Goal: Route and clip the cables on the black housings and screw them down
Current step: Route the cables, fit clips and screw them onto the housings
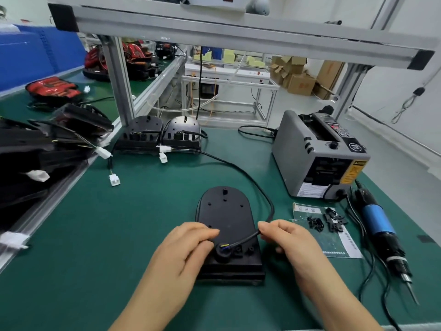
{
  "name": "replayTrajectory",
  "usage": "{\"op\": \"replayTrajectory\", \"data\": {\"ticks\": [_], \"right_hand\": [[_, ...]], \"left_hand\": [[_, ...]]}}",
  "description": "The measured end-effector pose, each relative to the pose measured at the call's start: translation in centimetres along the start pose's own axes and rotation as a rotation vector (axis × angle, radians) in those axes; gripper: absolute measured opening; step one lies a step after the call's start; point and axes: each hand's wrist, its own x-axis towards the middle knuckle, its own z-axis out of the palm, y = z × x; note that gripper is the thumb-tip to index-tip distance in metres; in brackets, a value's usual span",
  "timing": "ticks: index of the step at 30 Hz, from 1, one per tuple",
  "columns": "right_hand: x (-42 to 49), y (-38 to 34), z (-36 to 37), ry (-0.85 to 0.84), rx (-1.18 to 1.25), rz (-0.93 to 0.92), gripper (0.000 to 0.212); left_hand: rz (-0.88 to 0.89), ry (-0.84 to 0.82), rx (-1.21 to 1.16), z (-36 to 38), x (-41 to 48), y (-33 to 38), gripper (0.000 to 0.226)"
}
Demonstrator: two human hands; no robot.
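Housing [226, 225]: flat on the mat [148, 211], just in from the near edge, mid-width. Long axis runs near edge to far edge, rounded end away from you.
Cable [248, 177]: leaves the round port [223, 250] at the housing's near-left end, crosses rightward over the top to its right edge, then loops off toward the far edge.
Right hand [286, 237]: thumb and forefinger pinching the cable right at the housing's right edge.
Left hand [188, 247]: resting on the housing's left side, just beside the port, fingers bent. Can't tell if it's gripping anything.
Key relation: the port sits left of your pinch and nearer you, so the short run between them lies slantwise across the near end. My read is that this stretch gets seated next.
Clips [327, 220]: small black pieces on a paper sheet [338, 244], right of the housing. Your right hand is nearer.
Screwdriver [379, 232]: beyond the clips toward the right edge, tip pointing at the near edge. Right hand's reach too.
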Motion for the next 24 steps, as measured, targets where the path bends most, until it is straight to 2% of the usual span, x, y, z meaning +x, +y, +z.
{"op": "replayTrajectory", "data": {"ticks": [4, 7, 11, 16, 20, 24], "right_hand": [[-0.4, 0.4, -0.5, -0.012, -0.106, -0.022, 0.036], [-0.8, 0.3, -0.5, -0.035, -0.148, -0.052, 0.033], [-1.2, 0.4, -0.2, -0.063, -0.185, -0.079, 0.033], [-1.3, 0.8, 0.0, -0.074, -0.239, -0.103, 0.035], [-1.2, 1.0, -0.3, -0.097, -0.258, -0.135, 0.038], [-0.6, 0.6, -2.1, -0.053, -0.315, -0.132, 0.025]], "left_hand": [[-0.029, -0.076, 0.103, 1.4, 0.6, 0.9, 0.039], [0.05, -0.026, 0.192, 2.2, 0.5, 1.0, 0.031], [0.055, 0.09, 0.26, 2.5, 0.7, 0.8, 0.019], [0.0, 0.02, 0.204, 1.9, 1.2, 0.1, 0.025], [-0.019, 0.065, 0.21, 2.4, 1.1, 0.5, 0.021], [-0.027, 0.094, 0.229, 2.8, 0.8, 0.7, 0.015]]}}
